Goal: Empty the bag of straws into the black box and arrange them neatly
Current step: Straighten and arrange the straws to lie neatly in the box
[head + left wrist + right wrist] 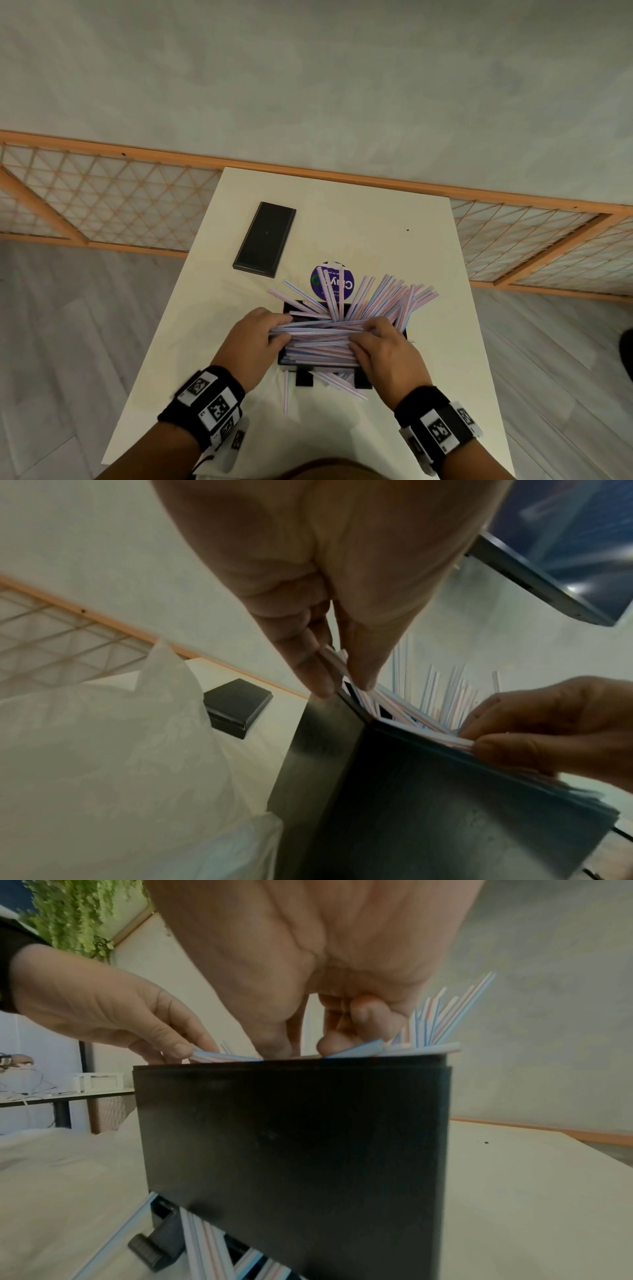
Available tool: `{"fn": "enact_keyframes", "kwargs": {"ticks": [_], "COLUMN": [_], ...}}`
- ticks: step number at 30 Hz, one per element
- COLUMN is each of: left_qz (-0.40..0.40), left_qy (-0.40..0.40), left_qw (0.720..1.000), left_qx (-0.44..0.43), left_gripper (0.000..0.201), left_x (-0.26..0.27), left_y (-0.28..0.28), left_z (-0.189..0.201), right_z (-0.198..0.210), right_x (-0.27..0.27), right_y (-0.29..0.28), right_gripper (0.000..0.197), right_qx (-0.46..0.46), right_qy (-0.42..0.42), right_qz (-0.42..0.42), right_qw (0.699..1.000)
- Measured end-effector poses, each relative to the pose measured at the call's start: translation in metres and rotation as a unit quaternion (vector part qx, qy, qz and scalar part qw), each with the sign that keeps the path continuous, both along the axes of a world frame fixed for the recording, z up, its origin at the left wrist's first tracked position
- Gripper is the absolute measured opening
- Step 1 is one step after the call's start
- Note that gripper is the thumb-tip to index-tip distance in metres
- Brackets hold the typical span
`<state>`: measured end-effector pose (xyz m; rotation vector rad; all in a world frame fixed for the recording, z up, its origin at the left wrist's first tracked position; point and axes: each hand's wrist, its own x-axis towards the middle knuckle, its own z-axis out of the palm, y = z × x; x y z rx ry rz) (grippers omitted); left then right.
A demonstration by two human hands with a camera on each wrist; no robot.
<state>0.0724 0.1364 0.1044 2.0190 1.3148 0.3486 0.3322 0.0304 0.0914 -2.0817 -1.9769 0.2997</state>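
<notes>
- The straws (342,329), striped pink and blue, are heaped in the black box (404,334) at the near middle of the white table (394,233); many are fanned out over the rim towards 12 and 2 o'clock.
- A flat bundle is laid crosswise over the box, and it is pinched at its 9 o'clock end by the left hand (255,342), thumb and fingertips closed on the straw ends.
- At the 3 o'clock end the same bundle is gripped by the right hand (385,356), fingers curled over the top.
- A few loose straws are seen on the table at 6 o'clock, beside the box's black base brackets (304,378).
- A purple round label (331,281) is glimpsed at 12 o'clock, just behind the box.
- The black lid (264,239) is lying flat at 11 o'clock, well apart.
- Crumpled clear plastic (103,750), seemingly the bag, is caught in the left wrist view, at the box's 9 o'clock.
</notes>
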Motion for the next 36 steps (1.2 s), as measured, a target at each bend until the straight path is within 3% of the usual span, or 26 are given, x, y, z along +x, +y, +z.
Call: {"fn": "enact_keyframes", "kwargs": {"ticks": [8,15,19,27,36], "left_qz": [0.046,0.068,0.026,-0.035,0.013], "left_qy": [-0.029,-0.079,-0.098,-0.139,-0.213], "left_qw": [0.998,0.994,0.994,0.988,0.962], "left_qx": [0.040,0.020,0.035,0.065,0.169], "left_gripper": [0.015,0.013,0.013,0.015,0.013], "left_x": [-0.018,-0.051,-0.038,0.021,0.018], "left_y": [0.006,0.006,0.003,-0.013,-0.015], "left_z": [0.028,0.078,0.083,0.057,0.114], "right_z": [0.015,0.069,0.093,0.062,0.098], "right_x": [-0.017,-0.018,-0.022,-0.014,-0.018], "right_y": [-0.007,-0.020,-0.026,-0.009,0.004], "right_gripper": [0.028,0.035,0.040,0.074,0.064], "right_qx": [0.027,0.130,0.174,0.066,0.145], "right_qy": [0.058,0.103,0.100,0.056,0.126], "right_qz": [0.020,-0.015,0.002,0.031,0.020], "right_qw": [0.998,0.986,0.980,0.996,0.981]}}
